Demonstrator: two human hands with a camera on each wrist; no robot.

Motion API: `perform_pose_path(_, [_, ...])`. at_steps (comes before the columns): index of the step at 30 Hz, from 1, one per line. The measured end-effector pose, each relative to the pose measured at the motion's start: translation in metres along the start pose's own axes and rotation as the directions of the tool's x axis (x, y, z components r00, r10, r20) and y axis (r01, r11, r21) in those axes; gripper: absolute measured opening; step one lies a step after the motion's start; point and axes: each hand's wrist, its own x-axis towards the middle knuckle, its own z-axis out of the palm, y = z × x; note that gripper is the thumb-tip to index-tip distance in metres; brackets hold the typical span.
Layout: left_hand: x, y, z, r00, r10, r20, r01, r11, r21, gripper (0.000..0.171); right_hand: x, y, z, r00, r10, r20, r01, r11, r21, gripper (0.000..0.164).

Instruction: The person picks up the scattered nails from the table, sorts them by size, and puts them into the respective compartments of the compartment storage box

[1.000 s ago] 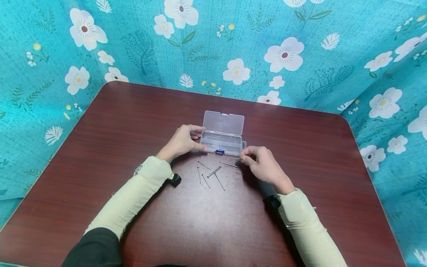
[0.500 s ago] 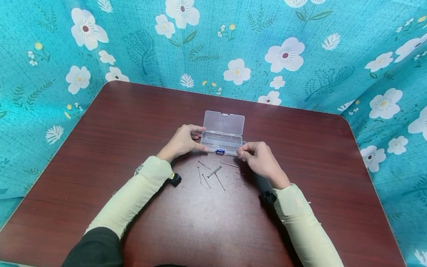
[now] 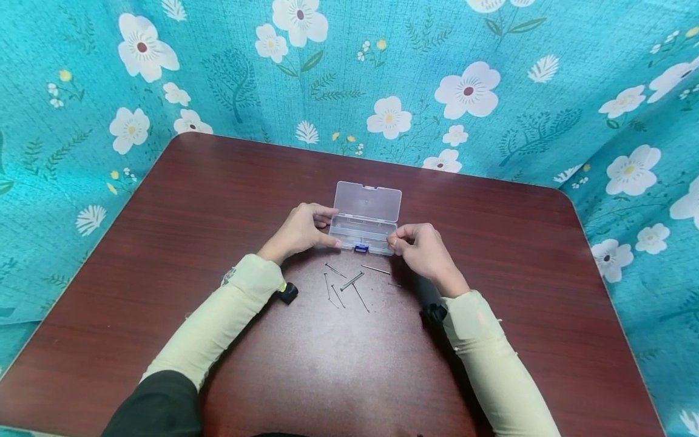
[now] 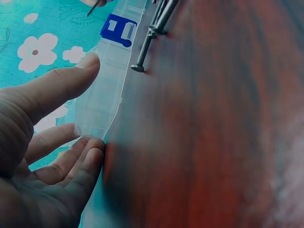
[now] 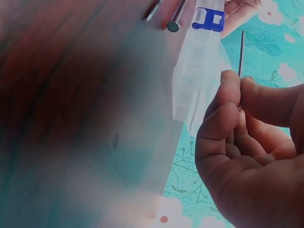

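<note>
A clear plastic box [image 3: 377, 247] with a blue latch [image 4: 118, 30] stands on the table, its clear lid [image 3: 367, 201] tipped back. My left hand [image 3: 300, 230] holds the box by its left end, thumb at the front wall and fingers round the end and back corner. Between thumb and fingertips my right hand [image 3: 428, 250] pinches a thin nail [image 5: 242, 53], over the box's right front corner. In the right wrist view the nail points up and away from the fingers, its lower end hidden in the grip. Several loose nails [image 3: 359, 297] lie in front of the box.
The dark red-brown table [image 3: 246, 182] has rounded far corners. A teal flowered curtain [image 3: 349, 73] hangs behind it and at both sides. A short, thin nail [image 3: 394, 284] lies apart from the others, near the right wrist.
My right hand has lifted the nail from the table in front of the box and moved it up and away to the right front corner. The left hand and box have stayed in place.
</note>
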Motion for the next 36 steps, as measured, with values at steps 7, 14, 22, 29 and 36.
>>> perform_pose_path(7, [0.001,-0.001,0.001,1.000,0.006,0.005,-0.006,1.000,0.003,0.072,0.005,0.003,0.001,1.000,0.026,-0.008,-0.026,1.000,0.011,0.014])
perform_pose_path(14, [0.001,0.001,0.002,1.000,-0.001,0.005,0.001,1.000,0.007,0.072,0.008,0.004,0.003,0.999,-0.022,-0.027,0.020,0.997,-0.070,0.015])
perform_pose_path(22, [0.001,0.001,0.001,1.000,-0.004,0.005,0.003,1.000,0.008,0.071,0.010,-0.002,0.006,0.998,-0.056,-0.024,0.051,0.986,-0.157,0.014])
perform_pose_path(29, [0.000,0.002,0.000,1.000,0.000,0.005,0.000,1.000,0.011,0.072,0.011,-0.004,0.007,0.997,-0.073,-0.016,0.069,0.981,-0.184,0.012])
perform_pose_path(36, [0.001,0.002,-0.001,1.000,-0.007,0.003,0.007,1.000,0.018,0.071,0.008,-0.005,0.005,0.993,-0.105,-0.052,0.094,0.979,-0.179,0.009])
